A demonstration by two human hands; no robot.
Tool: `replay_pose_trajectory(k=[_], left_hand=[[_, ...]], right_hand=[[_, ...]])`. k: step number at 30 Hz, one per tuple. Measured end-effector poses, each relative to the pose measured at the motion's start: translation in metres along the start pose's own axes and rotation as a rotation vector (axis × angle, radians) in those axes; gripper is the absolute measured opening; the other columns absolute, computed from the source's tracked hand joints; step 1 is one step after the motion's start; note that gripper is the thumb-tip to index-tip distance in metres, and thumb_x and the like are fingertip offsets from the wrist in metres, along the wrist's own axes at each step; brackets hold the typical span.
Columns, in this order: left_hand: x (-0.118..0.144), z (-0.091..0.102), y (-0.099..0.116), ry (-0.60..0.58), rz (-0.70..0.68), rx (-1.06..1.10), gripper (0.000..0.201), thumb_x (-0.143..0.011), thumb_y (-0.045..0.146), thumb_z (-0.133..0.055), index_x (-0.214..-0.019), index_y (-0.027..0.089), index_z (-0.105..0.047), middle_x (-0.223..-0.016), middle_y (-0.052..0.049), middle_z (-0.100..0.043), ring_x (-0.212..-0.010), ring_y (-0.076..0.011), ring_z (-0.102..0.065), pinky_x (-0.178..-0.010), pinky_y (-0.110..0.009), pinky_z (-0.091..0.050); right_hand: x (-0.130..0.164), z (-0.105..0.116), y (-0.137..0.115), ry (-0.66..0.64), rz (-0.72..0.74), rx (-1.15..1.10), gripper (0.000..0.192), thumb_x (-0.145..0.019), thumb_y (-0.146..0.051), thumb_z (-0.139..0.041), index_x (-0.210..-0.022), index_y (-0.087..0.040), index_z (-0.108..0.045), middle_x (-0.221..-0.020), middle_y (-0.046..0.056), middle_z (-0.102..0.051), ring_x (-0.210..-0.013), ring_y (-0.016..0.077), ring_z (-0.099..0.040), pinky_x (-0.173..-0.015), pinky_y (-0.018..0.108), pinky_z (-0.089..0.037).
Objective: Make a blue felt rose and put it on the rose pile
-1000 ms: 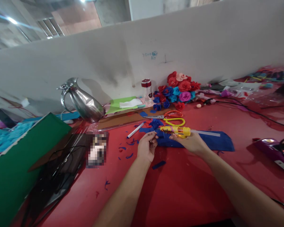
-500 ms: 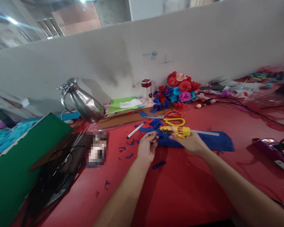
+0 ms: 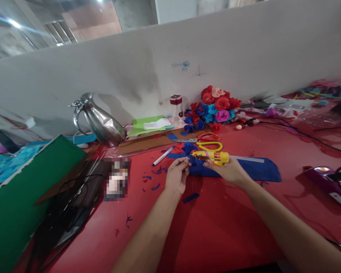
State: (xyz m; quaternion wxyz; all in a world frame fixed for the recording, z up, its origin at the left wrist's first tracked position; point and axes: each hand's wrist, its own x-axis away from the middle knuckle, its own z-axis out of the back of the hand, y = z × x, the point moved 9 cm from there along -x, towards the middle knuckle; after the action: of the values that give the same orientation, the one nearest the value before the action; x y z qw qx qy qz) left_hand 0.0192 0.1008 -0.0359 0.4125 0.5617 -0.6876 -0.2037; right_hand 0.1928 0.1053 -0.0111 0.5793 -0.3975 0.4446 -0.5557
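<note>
Red bench (image 3: 221, 227) carries the work. Left hand (image 3: 176, 176) pinches a small blue felt piece (image 3: 191, 162) between thumb and fingertips, at centre frame. Right hand (image 3: 230, 171), closed around a yellow glue gun (image 3: 213, 156), holds its nozzle pointing to 9 o'clock, touching that piece. Flat blue felt sheet (image 3: 261, 170) lies beneath. Yellow-handled scissors (image 3: 208, 145) lie at 12 o'clock, felt roses (image 3: 216, 106) beyond.
</note>
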Motion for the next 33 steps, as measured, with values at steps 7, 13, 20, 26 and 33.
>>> replay_pose_trajectory(k=[7, 13, 20, 26, 33], left_hand=[[0.001, -0.001, 0.002, -0.009, -0.014, -0.024, 0.020, -0.054, 0.014, -0.078, -0.067, 0.012, -0.062, -0.056, 0.001, -0.058, -0.047, -0.0025, -0.042, -0.046, -0.014, -0.032], [0.000, 0.002, 0.002, 0.024, -0.021, -0.029, 0.019, -0.055, 0.015, -0.078, -0.067, 0.012, -0.063, -0.056, 0.001, -0.058, -0.046, -0.0022, -0.042, -0.045, -0.014, -0.033], [-0.001, 0.004, -0.001, 0.016, 0.029, 0.042, 0.019, -0.059, 0.012, -0.076, -0.068, 0.011, -0.060, -0.056, 0.002, -0.055, -0.045, -0.0012, -0.040, -0.043, -0.013, -0.030], [-0.004, 0.003, -0.005, -0.021, 0.096, 0.153, 0.014, -0.062, 0.006, -0.070, -0.067, 0.011, -0.058, -0.059, 0.002, -0.052, -0.044, -0.0003, -0.037, -0.040, -0.012, -0.026], [-0.002, -0.006, -0.005, -0.098, 0.091, 0.127, 0.016, -0.063, 0.008, -0.072, -0.068, 0.012, -0.057, -0.059, 0.003, -0.050, -0.045, -0.0010, -0.039, -0.041, -0.012, -0.025]], right_hand=[[0.000, 0.001, 0.000, 0.014, -0.004, -0.052, 0.034, -0.063, -0.046, -0.075, -0.082, -0.019, -0.075, -0.081, 0.006, -0.074, -0.074, 0.0220, -0.067, -0.067, 0.034, -0.056], [0.001, 0.003, -0.013, 0.032, 0.023, -0.112, 0.038, -0.059, -0.045, -0.078, -0.084, -0.018, -0.075, -0.085, 0.007, -0.075, -0.076, 0.0234, -0.068, -0.068, 0.034, -0.056], [0.001, 0.007, -0.023, 0.034, 0.050, -0.035, 0.036, -0.059, -0.051, -0.075, -0.075, -0.020, -0.072, -0.073, 0.004, -0.072, -0.066, 0.0206, -0.064, -0.058, 0.031, -0.054], [-0.005, 0.068, -0.013, 0.302, 0.017, 0.247, 0.039, -0.070, -0.058, -0.063, -0.080, -0.021, -0.068, -0.077, 0.008, -0.071, -0.072, 0.0249, -0.065, -0.062, 0.034, -0.051], [-0.003, 0.140, 0.024, 0.402, -0.273, 1.018, 0.050, -0.078, -0.049, -0.060, -0.112, -0.013, -0.059, -0.102, 0.024, -0.063, -0.089, 0.0349, -0.063, -0.067, 0.039, -0.045]])
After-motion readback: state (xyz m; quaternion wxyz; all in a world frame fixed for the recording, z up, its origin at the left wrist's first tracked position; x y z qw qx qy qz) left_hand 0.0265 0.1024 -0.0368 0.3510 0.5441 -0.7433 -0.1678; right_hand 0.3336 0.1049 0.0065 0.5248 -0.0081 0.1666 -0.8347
